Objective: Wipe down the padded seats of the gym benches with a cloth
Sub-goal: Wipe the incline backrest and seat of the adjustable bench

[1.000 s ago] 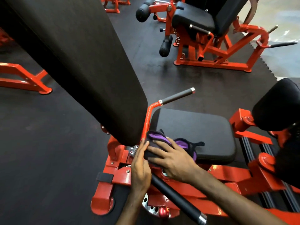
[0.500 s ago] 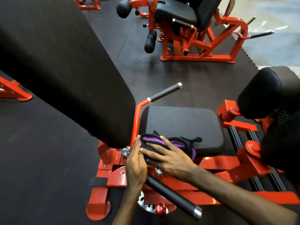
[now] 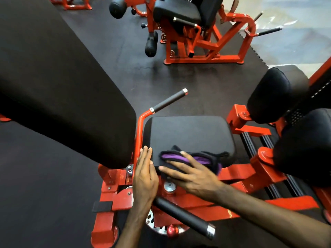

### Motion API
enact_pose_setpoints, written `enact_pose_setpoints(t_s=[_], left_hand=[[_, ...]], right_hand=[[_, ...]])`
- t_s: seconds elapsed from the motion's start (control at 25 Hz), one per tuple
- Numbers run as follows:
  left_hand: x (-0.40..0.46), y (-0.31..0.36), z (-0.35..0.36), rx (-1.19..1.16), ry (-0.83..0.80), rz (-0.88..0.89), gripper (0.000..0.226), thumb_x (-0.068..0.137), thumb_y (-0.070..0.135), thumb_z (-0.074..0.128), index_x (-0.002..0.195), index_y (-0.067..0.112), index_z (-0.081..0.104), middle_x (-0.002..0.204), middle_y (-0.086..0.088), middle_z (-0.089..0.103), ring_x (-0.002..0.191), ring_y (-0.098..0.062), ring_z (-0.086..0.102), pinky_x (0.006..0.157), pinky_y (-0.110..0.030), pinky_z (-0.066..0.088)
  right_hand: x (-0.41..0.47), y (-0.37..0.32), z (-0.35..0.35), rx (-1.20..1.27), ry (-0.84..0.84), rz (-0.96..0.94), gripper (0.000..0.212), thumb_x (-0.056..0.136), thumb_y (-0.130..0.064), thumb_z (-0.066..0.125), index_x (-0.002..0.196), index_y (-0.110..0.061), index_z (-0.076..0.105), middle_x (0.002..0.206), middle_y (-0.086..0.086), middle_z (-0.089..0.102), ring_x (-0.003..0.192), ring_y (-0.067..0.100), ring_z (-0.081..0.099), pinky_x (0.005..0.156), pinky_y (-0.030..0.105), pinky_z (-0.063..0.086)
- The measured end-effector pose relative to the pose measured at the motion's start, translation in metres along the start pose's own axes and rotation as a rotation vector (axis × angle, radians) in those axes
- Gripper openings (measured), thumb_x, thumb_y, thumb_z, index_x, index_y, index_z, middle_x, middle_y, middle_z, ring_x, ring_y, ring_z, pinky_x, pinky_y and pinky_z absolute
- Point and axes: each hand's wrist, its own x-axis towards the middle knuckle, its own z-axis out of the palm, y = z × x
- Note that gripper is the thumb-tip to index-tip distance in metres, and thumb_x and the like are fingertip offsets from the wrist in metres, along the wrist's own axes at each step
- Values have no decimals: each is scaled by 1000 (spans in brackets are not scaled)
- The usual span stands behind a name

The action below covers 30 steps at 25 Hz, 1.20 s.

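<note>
The right hand (image 3: 194, 178) is lying flat with its fingers (image 3: 172, 170) spread and straight, pressing the cloth (image 3: 195, 158) down onto the seat (image 3: 188, 133). The cloth, dark with purple folds, is bunched under and just beyond those fingers at the seat's near edge, toward its near left corner, with some of it hanging over that edge. The left hand (image 3: 145, 174) is resting beside it, fingers (image 3: 146, 154) straight and together, touching the seat's left edge next to the red frame tube (image 3: 138, 133); it is holding nothing.

Most of the seat's pad is lying beyond the cloth, so the wipe looks barely begun on this seat.

The likely trouble is the cloth sliding off the near edge and dropping into the frame below, since it is sitting so close to the rim and is only pinned by flat fingers. Because it is bunched, a push across the seat could also roll it up and leave streaks unwiped. The handle (image 3: 168, 102) rising at the far left corner could catch a wide sweep.
</note>
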Motion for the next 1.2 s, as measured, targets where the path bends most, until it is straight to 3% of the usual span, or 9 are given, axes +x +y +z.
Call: enact_pose_setpoints(t_s=[0.12, 0.28, 0.48, 0.56, 0.64, 0.84, 1.0, 1.08, 1.2], left_hand=[[12, -2, 2, 11, -18, 12, 50, 108, 16, 41, 156, 7, 53, 168, -4, 44, 160, -9, 32, 130, -44, 30], [18, 1, -1, 4, -47, -10, 49, 112, 21, 48, 160, 10, 48, 170, -1, 40, 160, -5, 29, 132, -34, 26], [39, 7, 4, -7, -46, -83, 51, 110, 16, 54, 160, 13, 48, 170, 1, 40, 159, -5, 29, 133, -37, 26], [51, 6, 9, 18, -52, -83, 51, 109, 15, 56, 160, 11, 49, 170, -1, 41, 159, -7, 30, 133, -36, 25], [58, 6, 14, 34, -46, -88, 52, 108, 15, 56, 160, 10, 49, 169, -3, 41, 160, -9, 31, 133, -34, 24], [55, 4, 20, 13, 30, -71, 51, 107, 21, 53, 157, 11, 53, 166, -1, 47, 157, -7, 37, 130, -40, 32], [56, 3, 20, 42, 8, -69, 56, 104, 26, 49, 158, 11, 51, 168, 1, 44, 157, -6, 35, 130, -39, 32], [55, 4, 19, 48, 10, -69, 55, 105, 25, 49, 158, 12, 51, 168, 2, 44, 157, -5, 35, 131, -40, 32], [55, 5, 18, 45, 1, -62, 56, 105, 26, 48, 159, 12, 49, 169, 2, 42, 158, -6, 33, 131, -44, 32]], right_hand=[[3, 3, 1, -19, 24, -25, 33, 114, -19, 52, 144, -19, 65, 174, 4, 30, 156, 32, 37, 120, 65, 36], [-82, 44, -23, -79, -10, 39, 39, 114, -15, 51, 152, -17, 58, 171, 6, 35, 154, 33, 41, 119, 68, 36], [-139, 33, -33, 125, 16, 517, 57, 93, 4, 50, 142, -17, 68, 166, 10, 44, 156, 37, 35, 114, 70, 38], [-129, 12, -30, 267, 137, 682, 63, 79, 15, 52, 131, -13, 76, 163, 12, 48, 155, 38, 38, 116, 63, 40], [-121, 6, -30, 470, 333, 931, 58, 85, 21, 58, 132, -9, 74, 164, 12, 46, 155, 37, 39, 123, 53, 37], [-87, 15, -15, 780, 751, 1433, 43, 103, -9, 65, 146, -6, 61, 159, 5, 54, 151, 19, 46, 127, 37, 35], [-62, 54, 1, 1003, 1095, 1806, 41, 102, -23, 61, 140, -10, 66, 141, 8, 69, 138, 25, 60, 121, 51, 41], [-55, 55, -4, 997, 1074, 1863, 40, 101, -29, 61, 137, -13, 68, 138, 9, 70, 136, 26, 61, 120, 52, 43], [-40, 11, -22, 782, 851, 1730, 37, 110, -18, 58, 147, -18, 62, 154, -3, 58, 148, 7, 47, 125, 28, 34]])
